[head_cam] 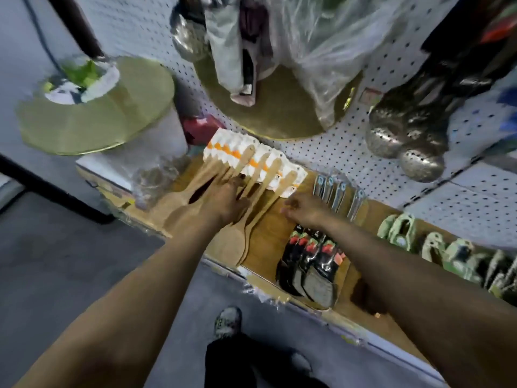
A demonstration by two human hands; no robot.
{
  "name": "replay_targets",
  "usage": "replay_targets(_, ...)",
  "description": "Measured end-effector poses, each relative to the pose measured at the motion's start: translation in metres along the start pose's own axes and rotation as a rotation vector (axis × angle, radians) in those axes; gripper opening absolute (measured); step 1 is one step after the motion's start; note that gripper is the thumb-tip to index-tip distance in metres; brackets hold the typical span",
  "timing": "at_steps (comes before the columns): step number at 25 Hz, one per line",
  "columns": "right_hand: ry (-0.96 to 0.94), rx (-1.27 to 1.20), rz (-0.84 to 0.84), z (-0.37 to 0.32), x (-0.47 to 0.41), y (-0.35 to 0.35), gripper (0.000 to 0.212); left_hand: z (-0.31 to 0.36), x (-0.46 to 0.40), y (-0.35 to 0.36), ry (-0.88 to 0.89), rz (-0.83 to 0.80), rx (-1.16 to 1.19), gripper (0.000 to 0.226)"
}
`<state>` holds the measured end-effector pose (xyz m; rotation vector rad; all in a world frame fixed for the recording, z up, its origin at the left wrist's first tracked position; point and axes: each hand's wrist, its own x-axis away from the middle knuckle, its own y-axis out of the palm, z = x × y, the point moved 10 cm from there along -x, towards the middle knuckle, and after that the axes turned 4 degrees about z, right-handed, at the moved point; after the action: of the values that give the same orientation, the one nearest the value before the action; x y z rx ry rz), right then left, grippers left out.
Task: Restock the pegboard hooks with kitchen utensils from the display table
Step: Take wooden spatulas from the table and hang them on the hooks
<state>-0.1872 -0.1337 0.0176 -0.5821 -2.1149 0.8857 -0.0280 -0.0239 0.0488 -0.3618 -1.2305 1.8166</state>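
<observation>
Several wooden spoons and spatulas (pixel 260 191) lie fanned on the wooden display table (pixel 268 233), handles pointing toward the white pegboard (pixel 335 152). My left hand (pixel 228 201) lies on top of them with its fingers spread across the handles; the blur hides whether any finger curls round one. My right hand (pixel 303 210) hovers just right of the spoons with its fingers loosely curled and nothing visible in it. Metal skimmer ladles (pixel 405 135) hang on the pegboard at the right.
White and orange packets (pixel 237 148) lie behind the spoons. Black packaged items (pixel 310 264) sit at the table's front, carded metal tools (pixel 340 191) to the right, green packaged items (pixel 397 228) farther right. Gold round boards (pixel 92 116) and plastic bags (pixel 321 51) are at the back.
</observation>
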Motion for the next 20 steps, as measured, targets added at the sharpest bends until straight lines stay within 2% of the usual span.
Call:
replay_targets(5, 0.462, -0.488, -0.033, 0.028, -0.062, 0.076, 0.034, -0.041, -0.057, 0.055, 0.033, -0.156, 0.063, 0.045)
replay_targets(7, 0.573, -0.548, -0.005, 0.03, -0.076, 0.098, 0.024, -0.057, -0.069, 0.066, 0.018, -0.181, 0.109, 0.041)
replay_targets(14, 0.751, -0.575, 0.085, 0.044, -0.09, 0.124, 0.025, -0.069, -0.076, 0.083, 0.052, -0.186, 0.271, 0.037)
replay_targets(17, 0.812, -0.809, 0.214, 0.056, -0.073, 0.119, 0.017, -0.066, -0.076, 0.094, 0.035, -0.233, 0.273, 0.038)
replay_targets(18, 0.803, -0.828, 0.261, 0.06, -0.069, 0.114, 0.012, -0.065, -0.076, 0.098, 0.029, -0.251, 0.27, 0.04)
replay_targets(20, 0.775, -0.794, 0.347, 0.067, -0.059, 0.103, 0.018, -0.06, -0.077, 0.106, 0.026, -0.278, 0.281, 0.042)
